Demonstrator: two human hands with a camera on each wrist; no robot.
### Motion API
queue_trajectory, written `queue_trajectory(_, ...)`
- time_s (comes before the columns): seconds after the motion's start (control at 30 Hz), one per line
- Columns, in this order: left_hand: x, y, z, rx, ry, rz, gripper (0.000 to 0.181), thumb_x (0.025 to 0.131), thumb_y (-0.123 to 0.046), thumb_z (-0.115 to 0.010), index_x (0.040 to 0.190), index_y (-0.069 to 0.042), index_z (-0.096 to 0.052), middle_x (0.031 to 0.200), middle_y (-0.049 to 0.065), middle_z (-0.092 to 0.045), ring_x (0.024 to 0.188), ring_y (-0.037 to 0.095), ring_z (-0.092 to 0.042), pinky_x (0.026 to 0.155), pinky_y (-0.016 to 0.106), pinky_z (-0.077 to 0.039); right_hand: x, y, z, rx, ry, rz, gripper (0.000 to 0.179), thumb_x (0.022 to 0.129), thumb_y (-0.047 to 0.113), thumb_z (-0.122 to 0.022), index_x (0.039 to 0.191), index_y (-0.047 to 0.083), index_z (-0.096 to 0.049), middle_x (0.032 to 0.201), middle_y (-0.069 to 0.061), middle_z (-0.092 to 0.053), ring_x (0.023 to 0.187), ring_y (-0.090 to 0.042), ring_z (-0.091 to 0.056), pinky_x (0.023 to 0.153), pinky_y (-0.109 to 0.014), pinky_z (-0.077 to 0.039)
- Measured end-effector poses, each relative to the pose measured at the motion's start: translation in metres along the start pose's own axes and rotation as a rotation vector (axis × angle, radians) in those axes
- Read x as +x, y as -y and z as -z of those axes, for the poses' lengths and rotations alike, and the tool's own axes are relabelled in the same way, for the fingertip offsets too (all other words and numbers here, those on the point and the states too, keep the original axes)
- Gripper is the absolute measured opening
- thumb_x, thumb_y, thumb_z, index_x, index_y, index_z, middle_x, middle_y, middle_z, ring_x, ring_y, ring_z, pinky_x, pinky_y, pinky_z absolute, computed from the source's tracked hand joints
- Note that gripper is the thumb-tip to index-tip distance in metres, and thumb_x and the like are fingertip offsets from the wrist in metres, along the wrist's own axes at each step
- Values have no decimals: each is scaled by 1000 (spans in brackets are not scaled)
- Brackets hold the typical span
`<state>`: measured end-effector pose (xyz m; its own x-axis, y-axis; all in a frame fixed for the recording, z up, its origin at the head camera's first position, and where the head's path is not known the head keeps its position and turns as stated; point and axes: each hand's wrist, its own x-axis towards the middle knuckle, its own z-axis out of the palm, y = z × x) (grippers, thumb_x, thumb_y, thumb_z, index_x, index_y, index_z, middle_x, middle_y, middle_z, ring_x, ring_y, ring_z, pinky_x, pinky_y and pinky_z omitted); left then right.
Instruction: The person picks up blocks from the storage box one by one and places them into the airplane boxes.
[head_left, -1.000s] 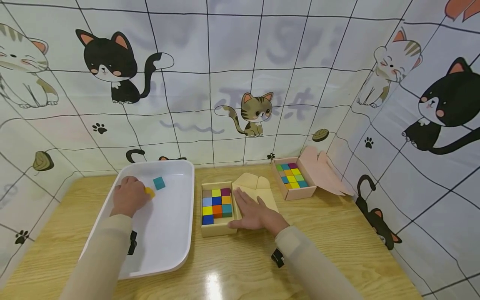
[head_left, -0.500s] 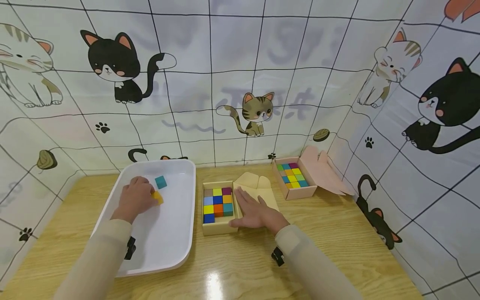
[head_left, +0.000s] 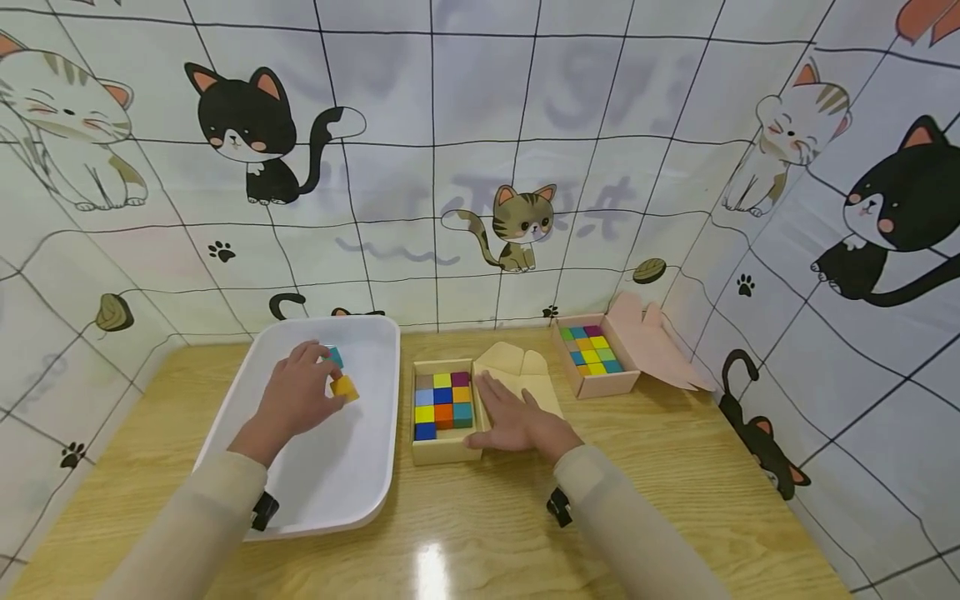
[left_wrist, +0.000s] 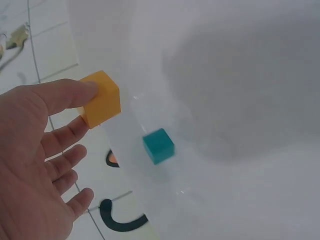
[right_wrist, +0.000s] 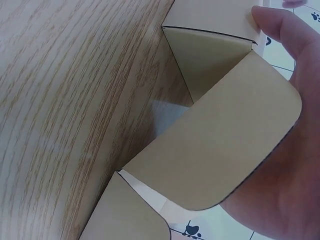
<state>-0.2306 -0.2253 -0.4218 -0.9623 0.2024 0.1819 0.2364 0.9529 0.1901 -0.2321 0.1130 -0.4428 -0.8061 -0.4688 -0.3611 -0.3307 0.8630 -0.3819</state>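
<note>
Between thumb and index finger, my left hand point(head_left: 296, 393) pinches a yellow-orange cube point(left_wrist: 102, 102) over the white tray point(head_left: 337, 492). Its other fingers are loosely bent in the left wrist view. A teal cube point(left_wrist: 158, 146) lies in the tray, partly hidden by the fingers in the head view. My right hand point(head_left: 525, 423) rests with extended fingers on the folded-back lid point(head_left: 517, 360) of a cream box point(head_left: 446, 452), thumb at the box's side. Several coloured cubes point(head_left: 443, 414) fill most of that box, with a gap at the front right. A lid flap point(right_wrist: 215, 140) covers part of this hand in the right wrist view.
Behind and to the right stands a pink box point(head_left: 606, 385) of coloured cubes, its lid point(head_left: 656, 350) folded open. Everything sits on a wooden table point(head_left: 480, 533). Cat-printed sheeting point(head_left: 405, 167) rises behind the table and along its sides.
My left hand has moved right with the yellow-orange cube, towards the teal cube. My right hand stays on the lid. The head view has shifted slightly.
</note>
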Motion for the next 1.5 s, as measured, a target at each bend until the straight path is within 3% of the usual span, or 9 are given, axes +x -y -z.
queue_trajectory(0.37, 0, -57, 0, -44, -1, -116, 25, 76, -30, -81, 95, -16, -72, 134, 10, -56, 142, 34, -33, 114, 59, -32, 1, -2, 0, 8, -4, 7, 101, 88, 62, -52, 157, 15, 4, 166, -3, 6, 154, -23, 1, 121, -62, -4)
queue_trajectory(0.67, -1, -90, -6, -86, 53, -202, 30, 76, -34, -82, 100, -18, -73, 135, 6, -56, 142, 30, -34, 113, 55, -36, 3, -1, -1, 11, -2, -3, 100, 88, 61, -53, 157, 15, 3, 166, -3, 5, 154, -23, 0, 121, -62, -5)
queue_trajectory(0.93, 4, -104, -11, -120, 81, -255, 27, 78, -33, -81, 98, -17, -73, 133, 6, -57, 140, 28, -36, 113, 53, -37, 2, 0, 0, 23, 6, -8, 100, 88, 61, -54, 157, 17, 5, 166, -3, 6, 154, -24, 0, 120, -63, -4)
queue_trajectory(1.3, 14, -111, -21, -123, 149, -264, 29, 78, -35, -81, 99, -16, -74, 134, 5, -56, 141, 26, -34, 113, 52, -36, 5, -2, 0, 16, 10, -8, 101, 88, 62, -53, 157, 18, 6, 166, -3, 7, 154, -24, 1, 120, -64, -4)
queue_trajectory(1.5, 21, -116, -23, -105, 220, -250, 29, 77, -36, -82, 98, -17, -76, 135, 3, -55, 140, 24, -34, 113, 51, -36, 4, -2, 0, 17, -2, -9, 102, 87, 63, -53, 157, 18, 5, 166, -3, 5, 154, -23, -1, 120, -64, -5)
